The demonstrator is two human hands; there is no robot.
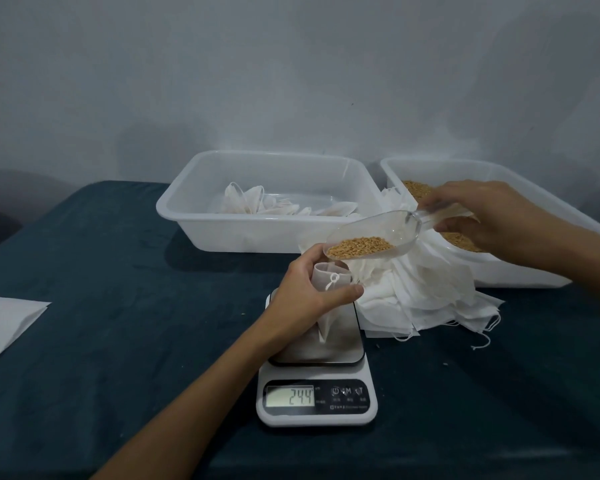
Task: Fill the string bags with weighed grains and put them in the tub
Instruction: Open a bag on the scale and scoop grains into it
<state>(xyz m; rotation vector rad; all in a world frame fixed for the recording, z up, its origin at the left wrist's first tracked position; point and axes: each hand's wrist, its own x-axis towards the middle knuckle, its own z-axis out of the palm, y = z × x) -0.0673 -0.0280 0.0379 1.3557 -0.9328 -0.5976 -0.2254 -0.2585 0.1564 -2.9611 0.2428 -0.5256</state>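
The step in hand looks like the filling of one bag over the scale. In the middle of the frame the left hand (pixel 310 289) curls its fingers and thumb round the neck of a small white string bag (pixel 328 271), keeping its mouth open and upward while the bag's lower end hangs down to the steel plate of the scale (pixel 317 386); the display reads what looks like 24.4, though the last digits are a little soft. Just above and to the right, the right hand (pixel 492 216) grips the handle of a clear scoop (pixel 371 233) whose bowl, tilted down to the left, holds a small heap of golden grains (pixel 361 245) and hovers just over the bag's mouth. To the right of centre lies a loose pile of empty bags (pixel 430 296) on the dark cloth, leaning against the grain tub (pixel 499 275) at the right edge. In the upper middle stands the other tub (pixel 194 216), with several white bags already lying in it. A sheet of white paper (pixel 7 323) shows at the left edge. The next move probably calls for tipping the scoop gently so the grains slide into the mouth without spilling, watching the reading, then drawing the string shut.
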